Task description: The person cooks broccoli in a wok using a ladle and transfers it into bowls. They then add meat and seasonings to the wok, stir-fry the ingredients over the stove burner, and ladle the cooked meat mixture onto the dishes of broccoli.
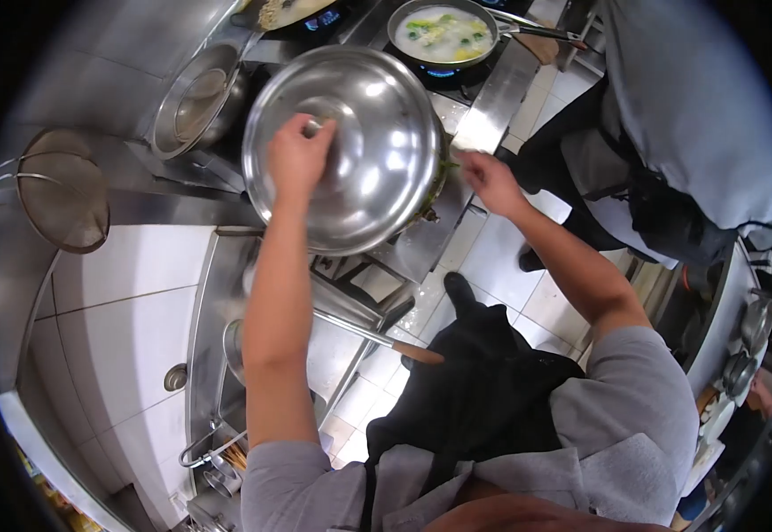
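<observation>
A large, shiny metal lid [373, 133] covers a vessel on the stove, and some green leaves stick out under its right edge. My left hand [299, 158] is closed on the small knob near the lid's middle. Just right of the lid, beside the leaves, my right hand [491, 180] is held with its fingers curled together. What it pinches, if anything, is too small to make out.
A pan of white broth [444, 35] stands over a blue flame at the top. Metal bowls [198, 102] and a round strainer [64, 191] are at the left. A wooden-handled tool [417, 351] lies below. Another person [696, 106] stands close on the right.
</observation>
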Available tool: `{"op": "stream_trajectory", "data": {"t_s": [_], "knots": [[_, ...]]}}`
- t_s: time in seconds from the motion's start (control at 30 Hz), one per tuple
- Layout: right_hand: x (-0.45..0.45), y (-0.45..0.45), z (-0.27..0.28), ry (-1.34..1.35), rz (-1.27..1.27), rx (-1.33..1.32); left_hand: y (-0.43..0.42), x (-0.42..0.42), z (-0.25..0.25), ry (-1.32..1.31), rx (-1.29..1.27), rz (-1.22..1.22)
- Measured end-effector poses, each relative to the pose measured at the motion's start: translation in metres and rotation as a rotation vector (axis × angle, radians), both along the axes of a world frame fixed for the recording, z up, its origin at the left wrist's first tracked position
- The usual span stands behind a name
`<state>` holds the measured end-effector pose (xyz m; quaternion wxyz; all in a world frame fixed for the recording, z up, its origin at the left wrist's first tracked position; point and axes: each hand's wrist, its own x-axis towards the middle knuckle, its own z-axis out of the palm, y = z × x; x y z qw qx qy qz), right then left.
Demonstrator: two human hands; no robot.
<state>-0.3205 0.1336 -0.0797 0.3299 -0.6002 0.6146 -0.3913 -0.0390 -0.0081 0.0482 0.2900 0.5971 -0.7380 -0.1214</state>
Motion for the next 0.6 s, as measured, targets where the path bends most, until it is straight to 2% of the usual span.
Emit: {"op": "stream_trajectory", "data": {"t_s": [0.03,0.07,0.13,0.3,0.43,0.6], "knots": [[-0.013,0.020,-0.024,0.014,0.016,0.047,0.002,-0.013,-0.012,-0.111,-0.032,-0.019],[-0.022,0.039,-0.045,0.027,0.031,0.094,0.003,-0.027,-0.016,-0.103,-0.029,-0.031],[-0.028,0.079,-0.054,0.057,0.050,0.208,0.006,-0.052,-0.017,-0.283,0.070,-0.068],[-0.027,0.145,-0.070,0.107,0.094,0.352,-0.018,-0.086,-0.018,-0.437,0.069,-0.243],[-0.024,0.167,-0.062,0.104,0.124,0.441,-0.022,-0.090,-0.029,-0.490,0.066,-0.350],[-0.018,0.177,-0.060,0.107,0.058,0.414,-0.021,-0.065,-0.055,-0.409,0.088,-0.300]]}}
